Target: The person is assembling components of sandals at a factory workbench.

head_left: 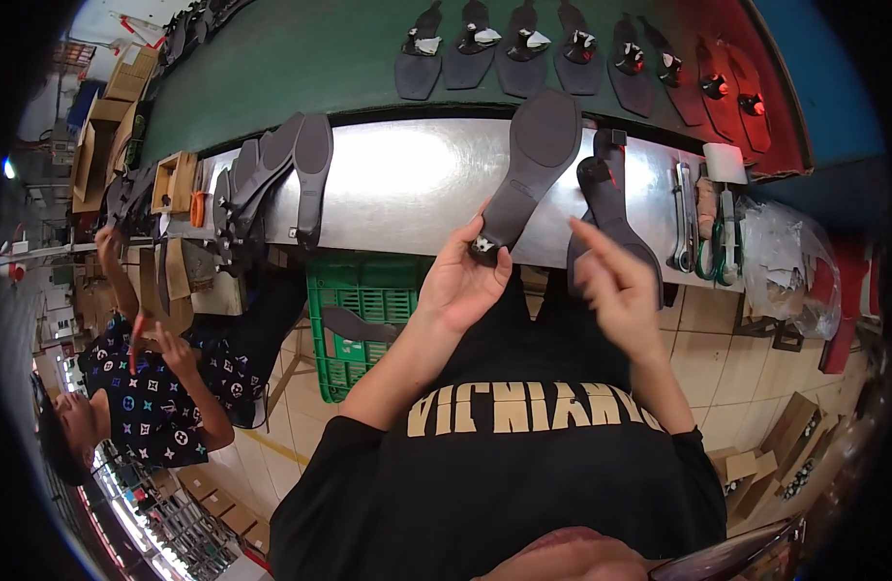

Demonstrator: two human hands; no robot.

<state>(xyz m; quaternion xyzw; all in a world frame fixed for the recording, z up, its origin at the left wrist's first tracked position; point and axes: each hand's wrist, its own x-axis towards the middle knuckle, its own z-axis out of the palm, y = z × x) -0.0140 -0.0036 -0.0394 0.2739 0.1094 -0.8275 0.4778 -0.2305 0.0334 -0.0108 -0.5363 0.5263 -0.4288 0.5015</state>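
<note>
Sole (pixel 527 176), heel (pixel 502 229) pinched in the left hand (pixel 465 286), should sit steadiest with that grip firm; the blurred right hand (pixel 616 286) looks loosely open.

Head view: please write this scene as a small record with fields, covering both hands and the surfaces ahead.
left hand: holds a dark grey flat shoe sole by its narrow end
right hand: blurred, index finger extended, near another dark sole; grip unclear
shiny metal worktop: overlapping dark grey soles left, green-handled scissors right
flat green surface beyond: row of dark strapped soles
</note>
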